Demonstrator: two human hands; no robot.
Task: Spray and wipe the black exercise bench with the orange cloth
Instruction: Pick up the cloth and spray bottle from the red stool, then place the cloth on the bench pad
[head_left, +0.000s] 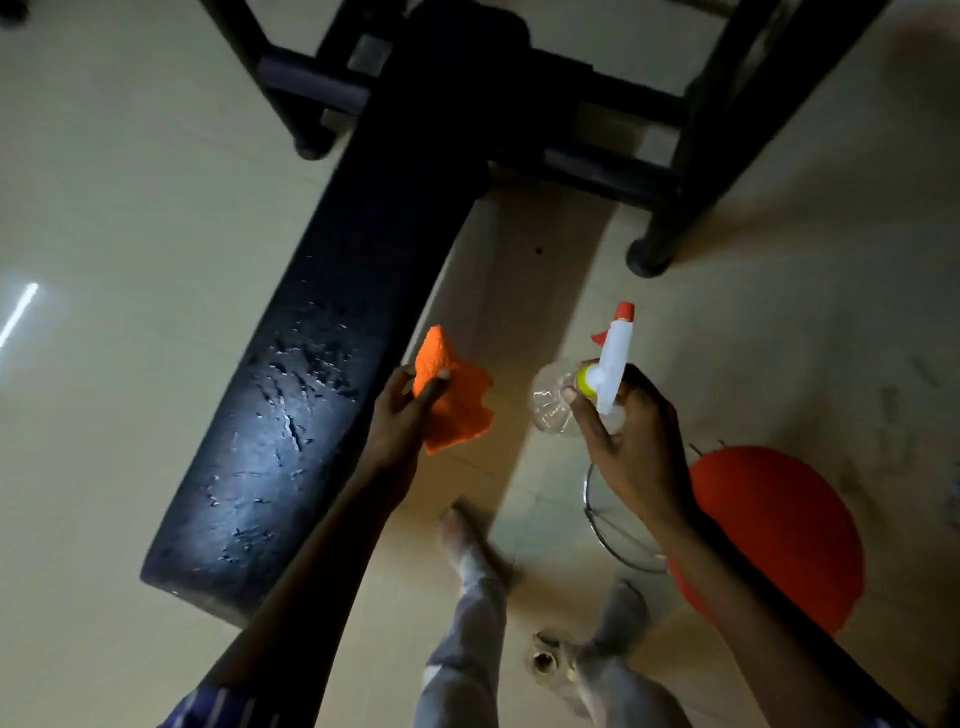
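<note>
The black exercise bench runs from the upper middle down to the lower left, and its padded top glistens with droplets. My left hand holds the orange cloth just off the bench's right edge, above the floor. To the right, my right hand grips a clear spray bottle with a white trigger head and a red nozzle pointing away from me.
The bench's dark metal frame and legs spread across the top. A red bucket with a wire handle stands on the tiled floor at the lower right. My legs and feet are at the bottom centre, near a small floor drain.
</note>
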